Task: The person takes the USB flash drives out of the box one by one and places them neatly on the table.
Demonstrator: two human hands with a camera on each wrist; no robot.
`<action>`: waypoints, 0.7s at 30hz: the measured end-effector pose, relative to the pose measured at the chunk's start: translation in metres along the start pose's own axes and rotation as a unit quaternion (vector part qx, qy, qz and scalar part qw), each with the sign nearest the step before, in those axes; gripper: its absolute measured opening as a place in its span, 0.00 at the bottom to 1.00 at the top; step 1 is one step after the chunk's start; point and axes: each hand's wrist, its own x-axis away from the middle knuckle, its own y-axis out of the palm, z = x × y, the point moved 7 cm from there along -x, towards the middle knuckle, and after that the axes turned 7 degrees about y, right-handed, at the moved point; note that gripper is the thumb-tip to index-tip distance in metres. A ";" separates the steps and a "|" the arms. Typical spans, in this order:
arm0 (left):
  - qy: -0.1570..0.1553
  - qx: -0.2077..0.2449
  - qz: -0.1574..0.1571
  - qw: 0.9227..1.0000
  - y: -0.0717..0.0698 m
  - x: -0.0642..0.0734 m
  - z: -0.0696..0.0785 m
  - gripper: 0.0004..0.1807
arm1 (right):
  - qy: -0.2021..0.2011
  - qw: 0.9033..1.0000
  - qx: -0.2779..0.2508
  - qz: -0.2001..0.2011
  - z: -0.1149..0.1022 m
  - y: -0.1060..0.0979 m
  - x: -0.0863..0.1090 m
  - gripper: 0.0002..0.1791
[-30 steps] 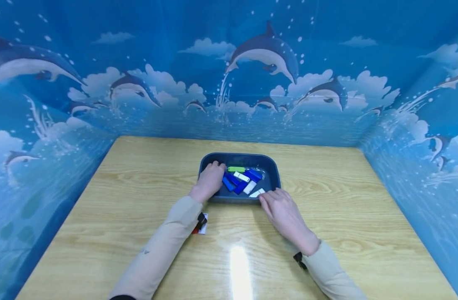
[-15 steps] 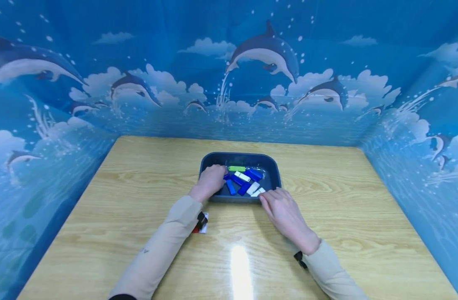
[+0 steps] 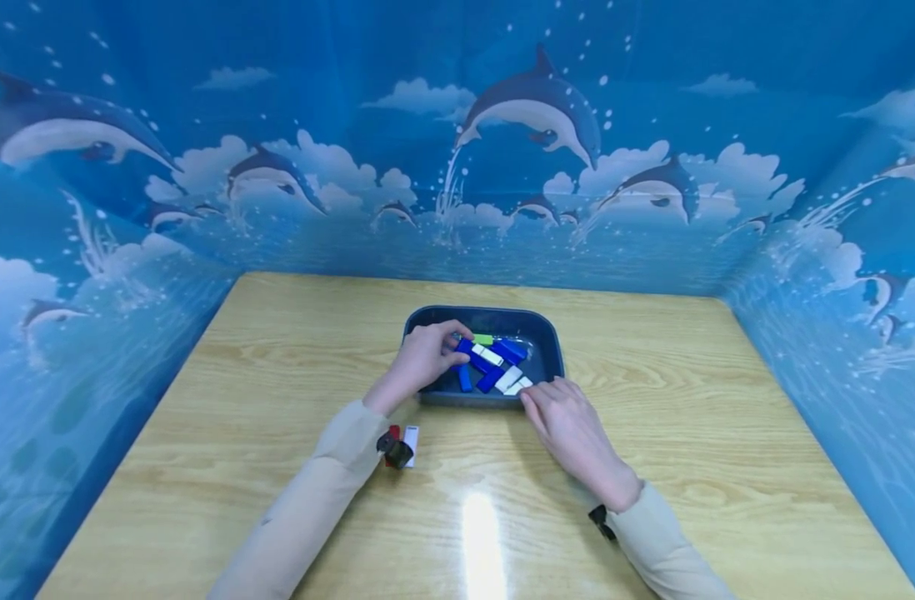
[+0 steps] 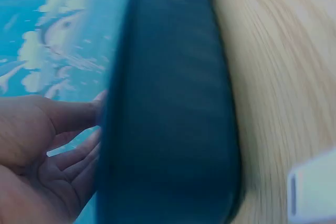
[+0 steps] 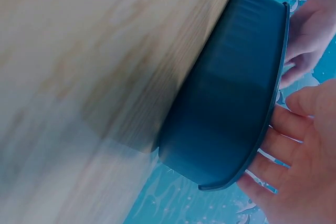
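Tabletop (image 3: 697, 400); hands (image 3: 422, 354) loosely curled, right (image 3: 575, 429) touching tray rim (image 3: 465, 397)

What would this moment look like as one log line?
left grip: over tray, at blue piece, pinch unclear | right grip: at tray's near-right edge | on table: red piece, white piece

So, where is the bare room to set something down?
Bare table lies right of the tray, up to the dolphin backdrop, and left of the left sleeve. Crowded: inside the tray, with USB-like sticks by the left hand, and just right of that sleeve's cuff, with red and white sticks.
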 end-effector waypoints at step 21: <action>-0.047 0.127 0.003 0.991 -0.005 0.079 0.015 0.12 | -0.010 1.000 0.000 0.009 0.000 0.000 -0.001 0.13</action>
